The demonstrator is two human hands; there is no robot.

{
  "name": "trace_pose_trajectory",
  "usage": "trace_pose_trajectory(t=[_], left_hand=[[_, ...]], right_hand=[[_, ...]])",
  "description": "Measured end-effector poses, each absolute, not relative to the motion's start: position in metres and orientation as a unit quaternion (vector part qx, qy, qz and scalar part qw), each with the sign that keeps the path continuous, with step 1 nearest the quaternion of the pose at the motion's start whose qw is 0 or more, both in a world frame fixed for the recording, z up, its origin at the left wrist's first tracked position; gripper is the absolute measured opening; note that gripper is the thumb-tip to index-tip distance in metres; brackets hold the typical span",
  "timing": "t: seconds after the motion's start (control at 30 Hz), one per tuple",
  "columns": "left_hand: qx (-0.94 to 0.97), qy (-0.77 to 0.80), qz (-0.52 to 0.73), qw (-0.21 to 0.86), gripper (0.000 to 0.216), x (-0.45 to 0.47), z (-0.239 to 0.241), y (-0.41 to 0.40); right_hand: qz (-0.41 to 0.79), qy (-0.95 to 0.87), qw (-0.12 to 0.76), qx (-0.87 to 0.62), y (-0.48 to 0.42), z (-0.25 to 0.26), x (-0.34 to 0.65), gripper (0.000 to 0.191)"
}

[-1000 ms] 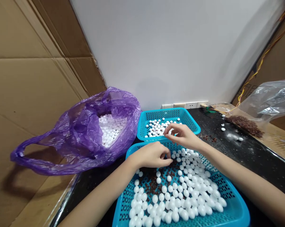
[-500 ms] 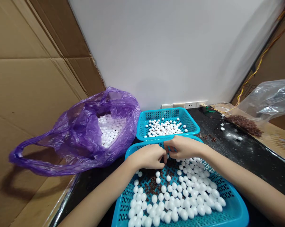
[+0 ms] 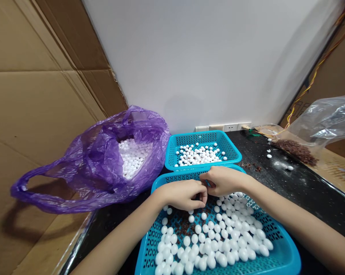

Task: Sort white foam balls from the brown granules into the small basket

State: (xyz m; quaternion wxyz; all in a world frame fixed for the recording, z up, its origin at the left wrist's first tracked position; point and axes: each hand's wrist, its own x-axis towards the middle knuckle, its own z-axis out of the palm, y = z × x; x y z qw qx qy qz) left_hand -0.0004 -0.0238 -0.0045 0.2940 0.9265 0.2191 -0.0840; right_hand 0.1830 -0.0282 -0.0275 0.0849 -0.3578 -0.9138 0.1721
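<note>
Both hands work close together over the far part of a blue plastic basket [image 3: 287, 244]. My left hand [image 3: 186, 194] has its fingers curled inward, and what they pinch is hidden. Right beside it, my right hand [image 3: 222, 181] is also closed with bent fingers; its fingertips are out of sight behind the left hand. Many small white balls [image 3: 212, 244] lie in the basket, mostly at its near and right sides. Reddish-brown dried flakes [image 3: 185, 226] are scattered on the basket floor just below my left hand.
Behind stands a second blue basket [image 3: 235, 152] with more white balls [image 3: 201, 156]. A purple plastic bag [image 3: 89, 160] of white balls sits at left. On the right are a heap of brown flakes [image 3: 297, 151], a clear bag [image 3: 329, 118] and loose balls. Wall sockets [image 3: 231, 127] line the back.
My left hand has shifted slightly right and toward me, nearer to my right hand. My right hand has dipped a little. The baskets and bag stay in place.
</note>
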Motion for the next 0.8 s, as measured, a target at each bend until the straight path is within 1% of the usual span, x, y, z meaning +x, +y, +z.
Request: trace_pose_trajectory(t=[0.07,0.17,0.23,0.33,0.47,0.6,0.8], left_hand=[[0.909,0.226,-0.106,0.334,0.012,0.000,-0.004,-0.024],[0.884,0.222,-0.129,0.390,0.012,-0.001,-0.003,-0.024],[0.881,0.208,-0.113,0.409,0.010,-0.001,-0.004,-0.023],[0.878,0.199,-0.078,0.429,0.010,-0.001,-0.005,-0.020],[0.866,0.178,-0.048,0.465,0.016,-0.001,-0.009,-0.017],[0.864,0.152,-0.049,0.477,0.018,0.000,-0.010,-0.016],[0.869,0.148,-0.036,0.470,0.013,-0.001,-0.012,-0.016]], right_hand=[[0.184,-0.916,0.084,-0.347,-0.028,-0.026,0.183,0.002],[0.234,-0.917,0.064,-0.316,-0.028,-0.024,0.184,0.005],[0.276,-0.913,0.045,-0.297,-0.027,-0.023,0.184,0.003],[0.324,-0.905,0.025,-0.273,-0.024,-0.024,0.185,0.007],[0.357,-0.899,-0.006,-0.255,-0.020,-0.027,0.185,0.007],[0.394,-0.879,-0.046,-0.263,-0.018,-0.029,0.186,0.013],[0.434,-0.858,-0.083,-0.261,-0.016,-0.030,0.188,0.013]])
